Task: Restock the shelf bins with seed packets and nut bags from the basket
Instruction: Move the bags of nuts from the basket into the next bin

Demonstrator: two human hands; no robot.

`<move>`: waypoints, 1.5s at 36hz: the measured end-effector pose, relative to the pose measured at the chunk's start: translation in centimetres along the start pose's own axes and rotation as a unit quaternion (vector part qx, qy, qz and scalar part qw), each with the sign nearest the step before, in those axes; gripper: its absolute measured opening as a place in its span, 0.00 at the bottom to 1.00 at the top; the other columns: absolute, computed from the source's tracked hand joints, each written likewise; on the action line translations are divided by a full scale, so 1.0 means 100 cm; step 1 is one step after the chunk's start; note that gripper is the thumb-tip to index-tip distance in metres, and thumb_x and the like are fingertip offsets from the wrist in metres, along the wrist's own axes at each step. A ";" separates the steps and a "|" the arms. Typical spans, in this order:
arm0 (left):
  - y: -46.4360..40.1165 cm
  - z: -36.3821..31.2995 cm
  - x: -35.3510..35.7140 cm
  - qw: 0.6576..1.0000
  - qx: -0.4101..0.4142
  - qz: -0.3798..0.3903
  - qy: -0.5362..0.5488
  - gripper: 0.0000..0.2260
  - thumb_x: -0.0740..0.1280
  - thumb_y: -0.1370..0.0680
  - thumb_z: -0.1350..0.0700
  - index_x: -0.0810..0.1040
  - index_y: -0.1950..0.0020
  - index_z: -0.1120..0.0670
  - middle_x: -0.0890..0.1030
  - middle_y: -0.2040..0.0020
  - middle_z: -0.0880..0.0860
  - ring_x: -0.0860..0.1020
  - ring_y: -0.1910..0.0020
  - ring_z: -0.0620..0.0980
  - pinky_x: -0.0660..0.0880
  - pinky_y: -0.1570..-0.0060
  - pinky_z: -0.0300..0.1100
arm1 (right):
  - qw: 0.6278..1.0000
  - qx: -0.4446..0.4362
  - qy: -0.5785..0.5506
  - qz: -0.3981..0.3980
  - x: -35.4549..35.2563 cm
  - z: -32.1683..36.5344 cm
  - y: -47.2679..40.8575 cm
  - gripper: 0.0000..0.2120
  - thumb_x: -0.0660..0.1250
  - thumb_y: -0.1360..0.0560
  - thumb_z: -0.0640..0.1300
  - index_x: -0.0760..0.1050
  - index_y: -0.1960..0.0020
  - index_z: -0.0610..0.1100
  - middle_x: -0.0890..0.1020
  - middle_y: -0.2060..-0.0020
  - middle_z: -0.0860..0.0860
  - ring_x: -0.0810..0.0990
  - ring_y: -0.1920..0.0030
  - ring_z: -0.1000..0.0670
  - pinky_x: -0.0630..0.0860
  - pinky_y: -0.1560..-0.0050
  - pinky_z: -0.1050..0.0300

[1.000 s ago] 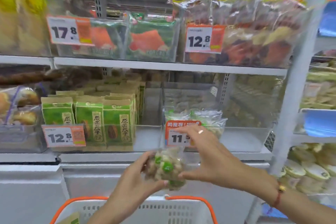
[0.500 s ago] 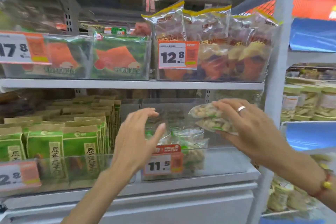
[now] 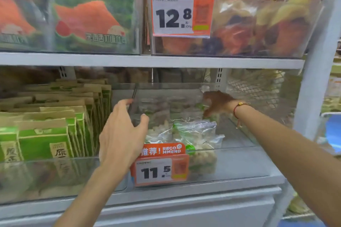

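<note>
A person's right hand (image 3: 217,104) reaches deep into the clear shelf bin (image 3: 239,160), fingers seemingly pinching a nut bag (image 3: 204,110) at the back, though blur obscures the grip. The left hand (image 3: 121,134) hovers open at the bin's front. Next: release, withdraw, fetch another.

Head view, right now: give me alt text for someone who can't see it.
A person's right hand reaches deep into a clear shelf bin tagged 11.5, fingers on a nut bag at the back, while the left hand hovers open at the bin's left front. Green seed packets fill the neighbouring bin; an upper shelf holds bins tagged 12.8.
</note>
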State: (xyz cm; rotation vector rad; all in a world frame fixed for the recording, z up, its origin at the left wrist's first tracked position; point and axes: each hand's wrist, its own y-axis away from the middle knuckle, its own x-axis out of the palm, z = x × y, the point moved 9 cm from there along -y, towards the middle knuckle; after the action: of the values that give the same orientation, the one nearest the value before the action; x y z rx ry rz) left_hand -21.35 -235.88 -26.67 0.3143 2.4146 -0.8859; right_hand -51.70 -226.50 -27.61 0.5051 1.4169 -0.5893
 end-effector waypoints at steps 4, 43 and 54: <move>0.000 -0.001 0.002 1.000 0.001 0.001 -0.012 0.18 0.62 0.22 0.47 0.67 0.32 0.47 0.72 0.34 0.46 0.73 0.39 0.49 0.64 0.51 0.43 | 0.988 -0.001 0.114 -0.106 -0.006 -0.003 -0.012 0.33 0.74 0.34 0.60 0.69 0.32 0.55 0.69 0.34 0.44 0.67 0.34 0.41 0.66 0.34 0.44; 0.002 -0.001 -0.001 1.000 -0.008 0.003 -0.013 0.16 0.60 0.22 0.46 0.68 0.35 0.45 0.71 0.34 0.43 0.70 0.53 0.44 0.63 0.54 0.42 | 0.982 -0.040 -0.001 -0.183 -0.001 0.005 0.008 0.23 0.71 0.28 0.42 0.71 0.34 0.48 0.65 0.33 0.43 0.77 0.44 0.38 0.76 0.48 0.47; 0.004 -0.003 -0.004 1.000 -0.011 0.003 -0.003 0.15 0.61 0.22 0.48 0.69 0.35 0.47 0.74 0.37 0.47 0.76 0.46 0.50 0.65 0.53 0.43 | 0.988 -0.025 -0.012 -0.150 -0.021 -0.003 0.035 0.22 0.70 0.26 0.46 0.70 0.34 0.52 0.71 0.35 0.48 0.76 0.42 0.43 0.74 0.46 0.53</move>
State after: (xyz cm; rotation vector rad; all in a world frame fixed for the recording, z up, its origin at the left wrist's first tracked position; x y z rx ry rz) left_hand -20.96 -235.41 -26.47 0.3092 2.4165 -0.8551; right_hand -49.77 -223.50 -25.64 0.2452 1.4912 -0.7957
